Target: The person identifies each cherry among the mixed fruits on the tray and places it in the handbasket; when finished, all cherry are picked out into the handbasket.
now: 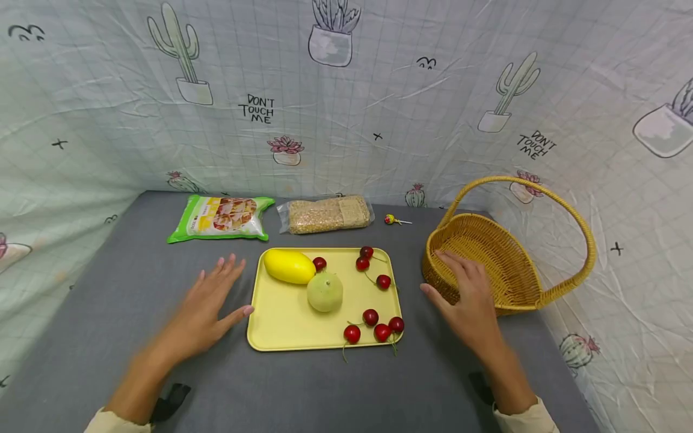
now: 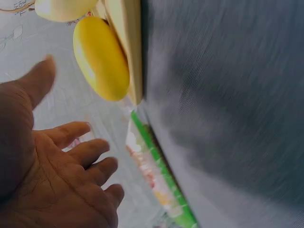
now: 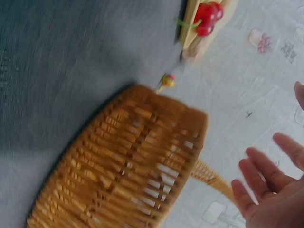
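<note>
The left hand (image 1: 203,316), fingers spread and holding nothing, is just left of the yellow tray (image 1: 254,325). On the tray lie a yellow oval fruit (image 1: 289,266), a round green fruit (image 1: 325,292) and several dark red cherries (image 1: 383,282). Over the near left side of the wicker basket (image 1: 506,252) hovers the right hand (image 1: 473,300), its fingers extended and holding nothing; the right wrist view shows it apart from the basket (image 3: 123,161). In the left wrist view the left hand (image 2: 61,166) is near the yellow fruit (image 2: 101,59) without touching it.
Behind the tray lie a green-edged food packet (image 1: 230,218), a clear bag of grain (image 1: 327,214) and a small lollipop (image 1: 391,219). The basket's tall handle (image 1: 587,240) arches up at the right. A patterned cloth (image 1: 346,108) hangs behind the grey table (image 1: 216,397).
</note>
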`<action>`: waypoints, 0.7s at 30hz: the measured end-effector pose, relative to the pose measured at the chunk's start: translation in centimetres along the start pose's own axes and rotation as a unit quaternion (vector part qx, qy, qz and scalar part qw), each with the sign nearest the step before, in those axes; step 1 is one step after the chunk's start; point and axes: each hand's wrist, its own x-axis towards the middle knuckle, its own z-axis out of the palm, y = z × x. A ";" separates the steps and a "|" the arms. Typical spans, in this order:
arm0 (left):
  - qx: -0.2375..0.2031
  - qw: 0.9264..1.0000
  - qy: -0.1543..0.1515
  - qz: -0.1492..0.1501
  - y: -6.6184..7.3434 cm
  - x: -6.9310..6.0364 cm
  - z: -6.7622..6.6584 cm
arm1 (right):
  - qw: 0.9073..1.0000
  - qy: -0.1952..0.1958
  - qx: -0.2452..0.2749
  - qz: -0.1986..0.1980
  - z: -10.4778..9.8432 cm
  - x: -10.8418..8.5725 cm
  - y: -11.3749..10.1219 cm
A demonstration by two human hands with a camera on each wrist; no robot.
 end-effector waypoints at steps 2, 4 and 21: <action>-0.023 1.000 -0.007 -0.006 -0.1 -0.4 0.6 | 1.000 0.011 0.013 -0.011 0.1 -0.2 -0.4; -0.042 0.999 -0.012 -0.011 -0.1 -0.8 1.2 | 0.999 0.010 0.028 -0.021 0.2 -0.4 -0.8; -0.087 0.995 -0.049 -0.027 0.1 -1.5 3.0 | 0.984 -0.154 0.085 -0.014 1.7 -2.2 -1.8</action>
